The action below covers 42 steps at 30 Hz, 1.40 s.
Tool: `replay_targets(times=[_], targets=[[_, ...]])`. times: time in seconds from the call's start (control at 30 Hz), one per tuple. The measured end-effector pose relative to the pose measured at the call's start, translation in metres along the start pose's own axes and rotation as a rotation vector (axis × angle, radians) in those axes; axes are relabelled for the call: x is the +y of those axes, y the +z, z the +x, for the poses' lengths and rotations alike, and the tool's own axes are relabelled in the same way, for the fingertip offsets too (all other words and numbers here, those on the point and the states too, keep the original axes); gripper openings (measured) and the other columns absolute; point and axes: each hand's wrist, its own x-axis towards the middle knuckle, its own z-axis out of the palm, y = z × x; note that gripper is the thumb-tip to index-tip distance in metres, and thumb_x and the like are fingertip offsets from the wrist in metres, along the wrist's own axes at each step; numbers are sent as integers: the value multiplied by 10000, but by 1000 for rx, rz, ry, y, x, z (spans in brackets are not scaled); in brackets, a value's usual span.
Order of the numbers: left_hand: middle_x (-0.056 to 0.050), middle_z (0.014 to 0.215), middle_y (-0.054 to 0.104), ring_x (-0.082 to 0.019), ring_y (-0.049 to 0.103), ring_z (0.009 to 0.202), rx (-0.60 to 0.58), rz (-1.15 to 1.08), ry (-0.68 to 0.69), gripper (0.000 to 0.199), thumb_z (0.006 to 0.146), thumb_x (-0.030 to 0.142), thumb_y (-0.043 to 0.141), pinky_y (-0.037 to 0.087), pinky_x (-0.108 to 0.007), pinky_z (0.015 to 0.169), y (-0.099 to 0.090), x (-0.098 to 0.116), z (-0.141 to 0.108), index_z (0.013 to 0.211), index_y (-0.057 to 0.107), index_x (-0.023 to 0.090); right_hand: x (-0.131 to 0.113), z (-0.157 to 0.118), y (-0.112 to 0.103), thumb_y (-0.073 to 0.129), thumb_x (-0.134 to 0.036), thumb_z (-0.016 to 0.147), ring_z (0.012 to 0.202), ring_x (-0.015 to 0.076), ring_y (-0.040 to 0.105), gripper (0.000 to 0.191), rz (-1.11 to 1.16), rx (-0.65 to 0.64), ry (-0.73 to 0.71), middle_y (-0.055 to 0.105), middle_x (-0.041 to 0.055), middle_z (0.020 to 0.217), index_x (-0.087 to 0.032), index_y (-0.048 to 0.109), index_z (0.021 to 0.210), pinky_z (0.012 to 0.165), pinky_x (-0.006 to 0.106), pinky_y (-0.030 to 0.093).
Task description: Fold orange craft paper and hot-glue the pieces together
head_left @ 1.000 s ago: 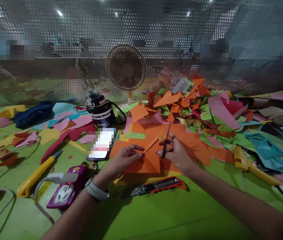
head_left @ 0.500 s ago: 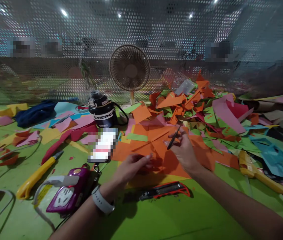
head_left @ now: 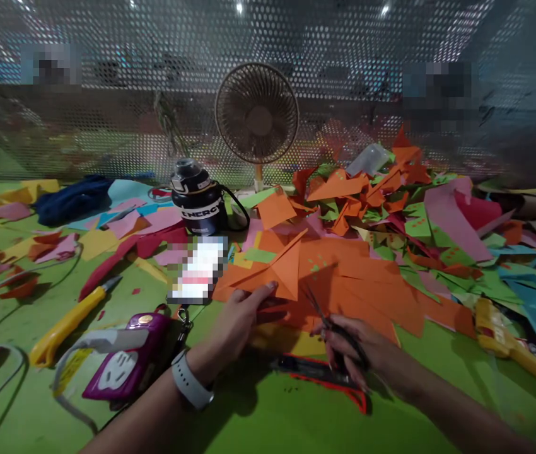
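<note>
My left hand (head_left: 239, 318), with a white band on its wrist, pinches the lower edge of a folded orange paper piece (head_left: 284, 268) whose pointed flap stands up. My right hand (head_left: 360, 347) is wrapped round the dark handles of a pair of scissors (head_left: 316, 301). The blades point up and to the left, just right of the folded piece, and look slightly apart. Beneath both lie flat orange paper sheets (head_left: 372, 284). Under my right hand rests a black and red box cutter (head_left: 306, 366), partly covered by the fingers.
Left of my hands are a phone (head_left: 199, 271), a purple power strip (head_left: 126, 362) and a yellow-handled knife (head_left: 69, 328). Behind stand a dark jug (head_left: 199, 202) and a fan (head_left: 257, 116). Coloured paper scraps (head_left: 343, 189) pile up behind; a yellow glue gun (head_left: 509, 343) lies right.
My right hand has come down and toward me, and the scissors now point away with their blades showing. My left hand now holds the folded orange piece up in plain sight.
</note>
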Motion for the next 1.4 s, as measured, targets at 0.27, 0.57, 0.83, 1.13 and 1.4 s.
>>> replay_targets(times=[0.27,0.57,0.83,1.13,1.4], targets=[[-57,682,719,-193,707,674,-77,-20,-46,206,713,301,760,574,-309,715,2,-7,2,633,633,161,-1,5,6,633,-627,763,446,27,337,528,0,-70,100,520,-57,641,-153,586,991,392,165,229],[-83,721,730,-201,697,705,-61,50,-49,267,649,376,798,568,-302,674,2,-10,1,675,674,141,5,7,6,680,-577,755,561,60,396,469,70,-78,59,467,-58,659,-168,592,967,492,182,277],[-90,729,724,-227,696,774,-102,77,-9,330,628,433,802,573,-308,679,4,-11,-2,681,688,127,9,9,5,686,-534,771,597,69,430,427,129,-89,38,453,-63,664,-167,576,959,554,186,336],[-115,863,749,-198,708,717,-94,121,-49,305,732,429,732,559,-310,721,1,-16,-1,767,682,131,4,8,8,662,-579,766,535,68,395,454,54,-60,60,453,-67,621,-171,574,946,495,195,284],[-118,848,751,-206,714,691,-61,146,-73,291,710,426,743,553,-294,676,4,-14,-3,721,663,146,5,8,7,654,-588,765,556,83,418,449,34,-53,37,473,-55,623,-178,589,937,503,202,287]])
